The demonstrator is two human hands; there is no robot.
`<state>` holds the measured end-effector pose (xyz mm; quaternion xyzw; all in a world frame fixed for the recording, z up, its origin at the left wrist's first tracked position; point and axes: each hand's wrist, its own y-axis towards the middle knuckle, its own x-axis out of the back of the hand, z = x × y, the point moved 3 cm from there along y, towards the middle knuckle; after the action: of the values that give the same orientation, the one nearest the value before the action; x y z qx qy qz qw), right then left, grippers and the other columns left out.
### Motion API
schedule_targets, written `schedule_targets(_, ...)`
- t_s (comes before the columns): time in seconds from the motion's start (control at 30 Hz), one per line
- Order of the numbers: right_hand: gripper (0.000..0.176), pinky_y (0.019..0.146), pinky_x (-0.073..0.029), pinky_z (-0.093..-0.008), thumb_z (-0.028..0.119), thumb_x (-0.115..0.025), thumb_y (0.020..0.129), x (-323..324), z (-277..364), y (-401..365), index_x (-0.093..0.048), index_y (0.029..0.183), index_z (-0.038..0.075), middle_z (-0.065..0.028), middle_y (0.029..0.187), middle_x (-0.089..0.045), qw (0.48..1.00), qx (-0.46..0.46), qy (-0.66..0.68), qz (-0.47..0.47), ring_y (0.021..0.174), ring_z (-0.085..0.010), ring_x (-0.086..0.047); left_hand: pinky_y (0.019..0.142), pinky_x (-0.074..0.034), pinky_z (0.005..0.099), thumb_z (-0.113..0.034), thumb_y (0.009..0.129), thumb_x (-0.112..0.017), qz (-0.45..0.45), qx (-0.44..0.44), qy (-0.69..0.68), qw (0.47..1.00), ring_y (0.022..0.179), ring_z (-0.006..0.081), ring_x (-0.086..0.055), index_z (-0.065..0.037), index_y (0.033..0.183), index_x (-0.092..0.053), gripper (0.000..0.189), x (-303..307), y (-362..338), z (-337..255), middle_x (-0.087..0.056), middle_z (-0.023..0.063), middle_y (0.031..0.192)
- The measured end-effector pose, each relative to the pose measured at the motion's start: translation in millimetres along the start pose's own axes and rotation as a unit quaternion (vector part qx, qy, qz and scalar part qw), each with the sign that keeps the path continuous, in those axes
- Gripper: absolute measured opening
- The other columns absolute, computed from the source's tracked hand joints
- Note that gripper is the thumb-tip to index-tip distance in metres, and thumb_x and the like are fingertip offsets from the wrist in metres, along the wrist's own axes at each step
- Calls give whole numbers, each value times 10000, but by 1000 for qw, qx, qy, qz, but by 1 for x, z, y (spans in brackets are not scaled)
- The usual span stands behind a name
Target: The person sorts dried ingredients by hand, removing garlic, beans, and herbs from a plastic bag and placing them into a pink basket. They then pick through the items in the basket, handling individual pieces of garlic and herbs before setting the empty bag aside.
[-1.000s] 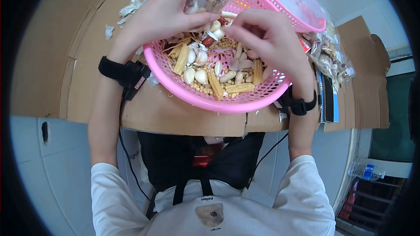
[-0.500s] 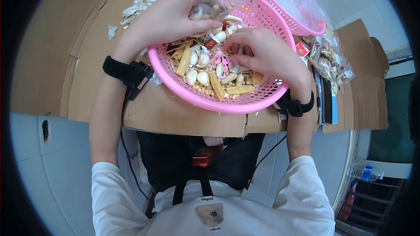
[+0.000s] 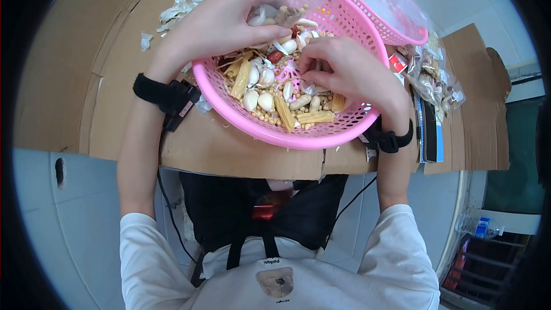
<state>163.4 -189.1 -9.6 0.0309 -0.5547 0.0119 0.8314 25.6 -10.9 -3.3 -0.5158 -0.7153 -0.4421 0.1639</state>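
My left hand (image 3: 232, 20) is closed on a clear plastic bag (image 3: 290, 1) with beans and pale pieces in it, over the far left side of a pink plastic basket (image 3: 252, 128). Inside the basket, my right hand (image 3: 347, 69) has its fingers curled low over the contents; what they pinch, if anything, is hidden. Around the hands lie garlic bulbs (image 3: 266, 77), peeled cloves (image 3: 250, 100), peanuts in shells (image 3: 300, 103), yellow dried sticks (image 3: 315, 117), red dates (image 3: 275, 57) and loose soybeans (image 3: 265, 117).
A second pink basket (image 3: 396, 35) with clear plastic in it stands at the back right. Filled clear bags (image 3: 433, 77) and a blue-black box (image 3: 429, 132) lie right of the main basket. Garlic skins (image 3: 178, 11) are scattered at the left on the cardboard-covered table (image 3: 247, 155).
My right fingers have shifted slightly within the basket, and a few soybeans near them are gone from the bare patch of basket floor. The left hand keeps its hold on the bag.
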Motion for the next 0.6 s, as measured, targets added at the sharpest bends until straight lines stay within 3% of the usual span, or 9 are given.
schedule_targets(0.4,185,826,-548,-481,169,-701,960,4,7,0,-723,986,-12,-211,926,-731,999,-41,17,-25,898,-392,-712,626,-407,301,-268,912,-823,12,15,-6,1000,702,115,-480,-21,1189,-716,387,0,1,1,-680,36,914)
schedule_targets(0.47,178,737,-542,-402,175,-724,979,6,6,1,-686,1017,5,-156,864,-710,999,-12,-2,-50,801,-298,-702,624,-404,301,-266,911,-824,17,25,-10,999,701,114,-478,-24,1192,-716,387,-1,0,2,-680,35,914)
schedule_targets(0.5,178,737,-542,-402,175,-724,979,9,9,1,-686,1017,5,-156,864,-710,999,-11,-5,-51,801,-298,-702,622,-404,303,-267,910,-824,13,22,-8,1000,701,113,-479,-22,1192,-715,389,-1,-1,1,-684,35,918)
schedule_targets(0.6,189,776,-558,-450,172,-719,950,10,15,3,-718,975,-16,-192,867,-731,998,-57,35,-6,831,-364,-722,614,-402,305,-268,910,-822,0,2,1,1000,696,112,-478,-20,1188,-714,388,1,0,2,-694,35,928)
